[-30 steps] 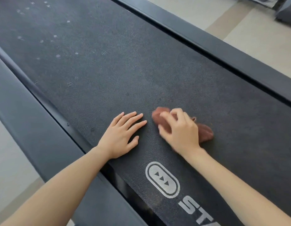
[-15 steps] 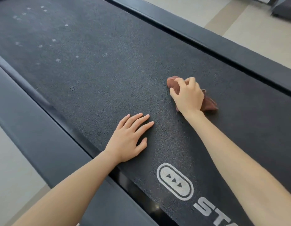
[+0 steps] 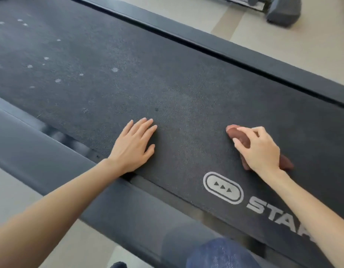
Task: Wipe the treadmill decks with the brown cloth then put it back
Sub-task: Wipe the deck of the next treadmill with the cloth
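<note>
Brown cloth (image 3: pixel 241 136): gripped under the right hand (image 3: pixel 261 151), lengthwise along the deck (image 3: pixel 186 84).
Left hand (image 3: pixel 133 147): laid flat at the near edge.
Pale spots (image 3: pixel 58 80): leftward, nearer this hand.

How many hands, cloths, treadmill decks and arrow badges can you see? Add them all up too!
Hands: 2 (left hand, right hand)
Cloths: 1 (brown cloth, gripped by the right hand)
Treadmill decks: 1 (treadmill deck)
Arrow badges: 1 (white arrow badge)
Total: 5

Brown cloth (image 3: pixel 239 136); dark-grey, pale-spotted deck (image 3: pixel 128 74).
</note>
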The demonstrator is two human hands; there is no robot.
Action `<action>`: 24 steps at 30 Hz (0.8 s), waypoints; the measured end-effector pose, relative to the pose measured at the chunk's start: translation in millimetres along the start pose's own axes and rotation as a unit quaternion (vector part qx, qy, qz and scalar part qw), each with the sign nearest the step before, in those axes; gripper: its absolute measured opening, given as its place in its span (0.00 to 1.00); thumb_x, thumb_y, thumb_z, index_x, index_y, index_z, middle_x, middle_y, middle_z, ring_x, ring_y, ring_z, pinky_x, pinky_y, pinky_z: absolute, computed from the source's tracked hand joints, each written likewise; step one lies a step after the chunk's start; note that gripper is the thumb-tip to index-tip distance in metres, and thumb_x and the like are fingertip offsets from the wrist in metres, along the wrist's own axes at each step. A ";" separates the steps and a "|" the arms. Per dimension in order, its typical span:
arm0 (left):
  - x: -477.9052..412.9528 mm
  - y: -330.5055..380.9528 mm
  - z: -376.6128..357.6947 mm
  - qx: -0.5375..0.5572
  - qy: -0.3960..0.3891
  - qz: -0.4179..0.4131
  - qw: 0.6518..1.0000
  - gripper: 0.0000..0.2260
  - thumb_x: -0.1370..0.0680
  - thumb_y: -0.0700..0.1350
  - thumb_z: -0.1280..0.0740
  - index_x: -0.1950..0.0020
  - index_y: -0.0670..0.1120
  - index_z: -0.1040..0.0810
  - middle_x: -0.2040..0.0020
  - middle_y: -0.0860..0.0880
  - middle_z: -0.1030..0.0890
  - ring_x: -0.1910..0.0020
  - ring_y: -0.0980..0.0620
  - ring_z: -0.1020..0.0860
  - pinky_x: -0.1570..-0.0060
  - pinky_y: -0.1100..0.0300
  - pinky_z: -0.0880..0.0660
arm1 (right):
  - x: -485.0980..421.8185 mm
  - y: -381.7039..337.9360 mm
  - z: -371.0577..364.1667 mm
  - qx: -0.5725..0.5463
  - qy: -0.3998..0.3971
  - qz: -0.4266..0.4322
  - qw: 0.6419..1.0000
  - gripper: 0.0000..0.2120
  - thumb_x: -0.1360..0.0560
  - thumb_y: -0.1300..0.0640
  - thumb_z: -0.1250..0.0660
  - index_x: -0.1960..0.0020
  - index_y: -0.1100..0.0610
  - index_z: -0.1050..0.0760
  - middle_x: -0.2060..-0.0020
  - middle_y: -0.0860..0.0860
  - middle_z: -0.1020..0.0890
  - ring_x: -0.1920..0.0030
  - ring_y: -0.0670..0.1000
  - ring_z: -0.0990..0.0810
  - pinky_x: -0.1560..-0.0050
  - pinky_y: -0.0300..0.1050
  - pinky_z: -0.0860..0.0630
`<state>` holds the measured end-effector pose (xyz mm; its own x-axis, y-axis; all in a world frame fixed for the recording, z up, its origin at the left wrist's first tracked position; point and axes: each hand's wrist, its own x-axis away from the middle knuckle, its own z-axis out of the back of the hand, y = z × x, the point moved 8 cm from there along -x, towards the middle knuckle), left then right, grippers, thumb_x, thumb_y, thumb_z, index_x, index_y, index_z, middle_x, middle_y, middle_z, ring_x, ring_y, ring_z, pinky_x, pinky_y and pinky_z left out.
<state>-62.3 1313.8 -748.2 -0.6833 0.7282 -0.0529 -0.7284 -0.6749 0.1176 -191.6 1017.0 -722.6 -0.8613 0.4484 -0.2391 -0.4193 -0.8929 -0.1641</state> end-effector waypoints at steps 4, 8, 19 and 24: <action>3.1 -53.7 2.3 -0.008 -0.022 -0.009 1.000 0.31 0.24 0.59 0.54 0.25 0.46 0.39 0.24 0.48 0.40 0.25 0.49 0.46 0.26 0.49 0.52 | -26.0 -61.0 -20.4 0.012 0.022 -0.077 0.997 0.18 0.24 0.44 0.37 0.38 0.50 0.26 0.45 0.56 0.27 0.45 0.60 0.25 0.54 0.49 0.31; 4.1 -84.3 6.8 0.040 0.002 -0.023 0.999 0.30 0.25 0.61 0.56 0.27 0.49 0.36 0.25 0.49 0.38 0.25 0.49 0.44 0.26 0.48 0.50 | -9.7 -160.1 -33.3 0.007 0.018 0.043 0.999 0.17 0.26 0.43 0.35 0.40 0.49 0.25 0.48 0.54 0.26 0.49 0.57 0.24 0.59 0.45 0.31; 11.8 -124.5 6.2 0.124 0.035 -0.020 0.991 0.19 0.20 0.50 0.41 0.30 0.51 0.31 0.27 0.48 0.35 0.26 0.48 0.42 0.27 0.50 0.50 | 88.6 -164.5 3.5 -0.055 -0.073 0.257 0.962 0.15 0.31 0.50 0.32 0.48 0.54 0.17 0.53 0.55 0.20 0.56 0.54 0.20 0.54 0.47 0.23; 11.8 -122.4 2.6 0.110 0.034 -0.023 0.993 0.21 0.21 0.51 0.41 0.28 0.51 0.33 0.26 0.48 0.37 0.25 0.48 0.44 0.27 0.49 0.51 | 56.4 -172.7 -5.1 -0.052 -0.061 0.125 0.989 0.15 0.30 0.50 0.28 0.44 0.50 0.19 0.51 0.51 0.23 0.53 0.53 0.22 0.53 0.52 0.23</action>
<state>19.0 1405.3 -760.7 -0.6567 0.7429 -0.1293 -0.7356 -0.5933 0.3271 -166.3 1196.7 -712.7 -0.9650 0.2012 -0.1685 -0.1636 -0.9633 -0.2130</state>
